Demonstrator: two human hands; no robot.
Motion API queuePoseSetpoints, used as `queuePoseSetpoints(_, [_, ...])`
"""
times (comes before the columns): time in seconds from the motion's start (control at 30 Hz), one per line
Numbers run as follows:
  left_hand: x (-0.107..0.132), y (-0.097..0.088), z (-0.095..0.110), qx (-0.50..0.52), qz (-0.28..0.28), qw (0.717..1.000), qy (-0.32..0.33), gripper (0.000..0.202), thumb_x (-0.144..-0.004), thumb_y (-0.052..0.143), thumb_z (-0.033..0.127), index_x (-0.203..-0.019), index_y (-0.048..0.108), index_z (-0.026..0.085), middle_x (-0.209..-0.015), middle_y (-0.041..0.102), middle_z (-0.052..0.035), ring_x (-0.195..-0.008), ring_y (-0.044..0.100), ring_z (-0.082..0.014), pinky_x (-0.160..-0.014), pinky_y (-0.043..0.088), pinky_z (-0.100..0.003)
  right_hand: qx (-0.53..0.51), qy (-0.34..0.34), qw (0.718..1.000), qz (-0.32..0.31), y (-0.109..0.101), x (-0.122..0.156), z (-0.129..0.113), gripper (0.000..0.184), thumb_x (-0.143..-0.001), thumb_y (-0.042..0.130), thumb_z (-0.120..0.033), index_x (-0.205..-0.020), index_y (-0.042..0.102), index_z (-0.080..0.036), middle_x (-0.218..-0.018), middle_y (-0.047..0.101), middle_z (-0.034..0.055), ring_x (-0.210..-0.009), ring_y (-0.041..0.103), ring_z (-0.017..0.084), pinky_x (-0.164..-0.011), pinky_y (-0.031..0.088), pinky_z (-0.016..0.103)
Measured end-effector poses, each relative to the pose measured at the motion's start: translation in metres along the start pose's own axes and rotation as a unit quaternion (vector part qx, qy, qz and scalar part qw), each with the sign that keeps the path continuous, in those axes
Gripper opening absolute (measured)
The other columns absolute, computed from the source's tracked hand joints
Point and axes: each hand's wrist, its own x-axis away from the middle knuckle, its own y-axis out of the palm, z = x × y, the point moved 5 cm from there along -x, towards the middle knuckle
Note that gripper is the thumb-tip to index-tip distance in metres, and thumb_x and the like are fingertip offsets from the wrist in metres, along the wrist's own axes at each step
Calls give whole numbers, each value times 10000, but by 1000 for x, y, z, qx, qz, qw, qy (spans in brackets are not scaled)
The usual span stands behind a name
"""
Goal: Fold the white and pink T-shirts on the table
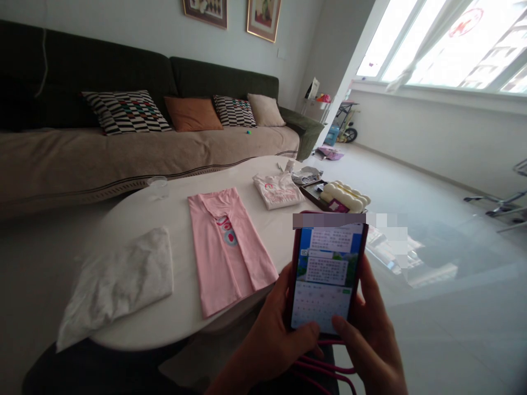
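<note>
A smartphone (325,274) in a dark red case is held upright between both hands, its screen lit with a chat and a keyboard. My left hand (280,329) grips its left side, thumb over the lower screen. My right hand (370,329) wraps the right side, its thumb also on the keyboard. A dark pink cord (325,368) hangs below the phone. Left of the hands, a pink T-shirt (224,258) lies with its sides folded inward. A crumpled white garment (127,280) lies at the table's left, partly over the edge. Farther back sits a folded white T-shirt (278,190) with a pinkish print.
The white oval table (181,329) also bears a clear plastic cup (158,187) and a tray (313,193) with a cream bumpy object (346,196). Behind it stands a sofa (123,159) with several cushions. A wheeled metal frame (502,200) stands at the right.
</note>
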Motion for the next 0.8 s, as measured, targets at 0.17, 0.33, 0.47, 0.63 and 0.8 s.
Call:
queuePoseSetpoints(0.17, [0,0,1,-10,20,1000,-4,726,-814,607,164,-1425,245,315,-1280,529,-125,-949,632,-246,-592,571,-246,56,-6,997,46,1,-1,1,801,-839,635,-251,-1463,156,-399,-1335,556,47,-1108,611,248,-826,564,336])
queuePoseSetpoints(0.33, [-2,-1,1,71,14,997,-33,662,-815,557,211,-1416,298,311,-1251,559,-101,-918,637,-235,-559,556,-226,72,6,994,88,0,0,3,755,-858,609,-289,-1469,173,-366,-1339,549,54,-1136,589,264,-837,561,369])
queuePoseSetpoints(0.47, [-1,-4,-2,79,13,996,-35,699,-787,557,184,-1419,298,331,-1252,561,-86,-884,641,-222,-558,568,-244,44,12,996,78,-1,0,2,718,-869,590,-301,-1464,194,-369,-1359,531,49,-1172,563,258,-865,547,363])
queuePoseSetpoints(0.63, [0,-6,-7,84,18,996,-24,745,-773,537,137,-1435,260,337,-1264,549,-93,-938,629,-244,-545,566,-240,27,0,999,24,1,-1,-1,769,-837,630,-255,-1454,194,-402,-1392,499,31,-1188,552,246,-889,535,353])
queuePoseSetpoints(0.8, [1,-2,-5,-3,23,1000,-10,806,-791,626,169,-1455,190,306,-1278,539,-138,-972,623,-269,-584,564,-252,46,-14,999,12,4,0,-1,765,-848,615,-265,-1454,174,-416,-1411,477,24,-1198,542,261,-881,539,381])
